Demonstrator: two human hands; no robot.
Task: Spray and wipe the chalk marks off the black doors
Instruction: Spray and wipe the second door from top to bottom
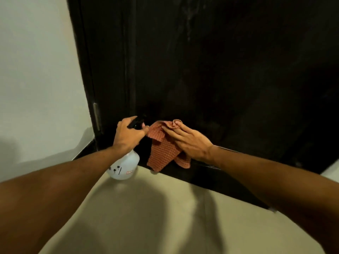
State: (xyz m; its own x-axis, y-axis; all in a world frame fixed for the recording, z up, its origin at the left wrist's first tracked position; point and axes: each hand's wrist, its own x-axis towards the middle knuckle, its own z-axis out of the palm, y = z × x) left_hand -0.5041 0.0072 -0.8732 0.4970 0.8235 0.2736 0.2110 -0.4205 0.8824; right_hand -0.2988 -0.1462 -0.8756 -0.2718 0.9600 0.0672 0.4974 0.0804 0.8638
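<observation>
The black door (220, 70) fills my view. I think most of it is wiped, but pale streaks (189, 24) show up high. The white wall (36, 70) is on the left, and nothing blocks me. My right hand (189, 142) presses the red cloth (163, 153) low on the door with flat fingers. My left hand (128, 136) grips the spray bottle (126, 165) just beside it.

My feed is dim and warm-toned. The black door (220, 70) swallows nearly all detail, and I make out only faint pale streaks near its top. Light seems to come from behind and above me, laying broad soft shadows (146, 208) across the floor (238, 235). The wall (36, 70) is the brightest patch. Everything looks soft, and straight edges bow toward the borders.
</observation>
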